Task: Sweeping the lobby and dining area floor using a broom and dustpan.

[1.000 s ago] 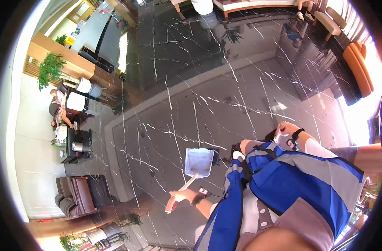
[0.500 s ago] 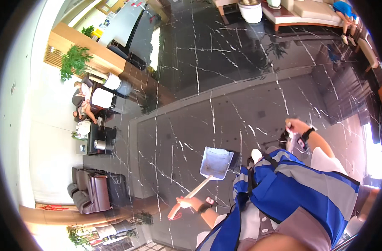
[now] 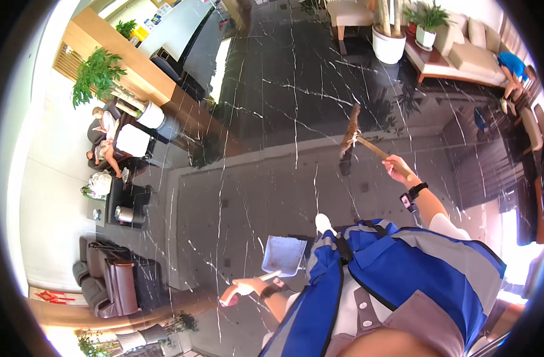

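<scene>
My left hand (image 3: 246, 287) is wrapped round the wooden handle of a dustpan, whose pale blue-grey scoop (image 3: 284, 254) hangs or rests low over the floor by my foot; I cannot tell whether it touches. Out ahead to the right, my right hand (image 3: 398, 169) grips the wooden handle of a broom. The broom's brown bristle head (image 3: 350, 128) points away from me, at or just above the dark floor. A white shoe (image 3: 324, 224) shows beneath my blue and grey vest.
Glossy black floor (image 3: 254, 178) with white veins spreads around me. Brown armchairs (image 3: 120, 285) and a seated person (image 3: 107, 128) are at the left. A potted tree (image 3: 388, 47) stands ahead, near a beige sofa (image 3: 471, 59) with a person in blue (image 3: 512, 65).
My right hand has swung the broom forward, bringing its head into plain view ahead. The dustpan has shifted left and lower in view. A white shoe shows further forward.
</scene>
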Tool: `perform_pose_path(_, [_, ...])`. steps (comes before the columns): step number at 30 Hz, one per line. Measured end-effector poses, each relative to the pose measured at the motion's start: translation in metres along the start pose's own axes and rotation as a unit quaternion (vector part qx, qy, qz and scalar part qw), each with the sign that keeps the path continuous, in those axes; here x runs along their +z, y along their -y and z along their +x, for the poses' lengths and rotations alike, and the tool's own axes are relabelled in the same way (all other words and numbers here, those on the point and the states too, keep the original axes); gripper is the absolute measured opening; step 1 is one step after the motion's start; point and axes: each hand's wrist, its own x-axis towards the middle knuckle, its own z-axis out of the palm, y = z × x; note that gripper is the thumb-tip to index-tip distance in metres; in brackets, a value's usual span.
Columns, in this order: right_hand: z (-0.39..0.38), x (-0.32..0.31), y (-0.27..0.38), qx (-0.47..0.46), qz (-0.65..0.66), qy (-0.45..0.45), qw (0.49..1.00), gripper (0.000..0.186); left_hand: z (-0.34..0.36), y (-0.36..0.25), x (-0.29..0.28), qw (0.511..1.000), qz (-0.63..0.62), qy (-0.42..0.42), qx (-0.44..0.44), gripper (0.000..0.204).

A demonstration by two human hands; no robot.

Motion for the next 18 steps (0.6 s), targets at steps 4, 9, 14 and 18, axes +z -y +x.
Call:
perform_pose_path(4, [0.062, 0.053, 0.025, -0.010, -0.068, -0.025, 0.997, 0.011, -0.014, -0.024, 0.101, 0.997, 0.022, 0.069, -0.025, 0.044])
perform_pose_path(9, [0.113, 0.071, 0.035, -0.033, -0.136, -0.089, 0.986, 0.010, -0.031, -0.041, 0.209, 0.984, 0.060, 0.162, -0.032, 0.045])
perform_pose_path(14, [0.196, 0.066, 0.052, 0.030, -0.234, -0.115, 0.965, 0.008, -0.046, -0.062, 0.319, 0.992, 0.011, 0.123, -0.038, 0.034])
perform_pose_path(18, [0.247, 0.141, 0.052, -0.137, -0.569, 0.037, 0.810, 0.012, 0.008, -0.027, 0.395, 0.992, -0.096, 0.078, 0.016, 0.036])
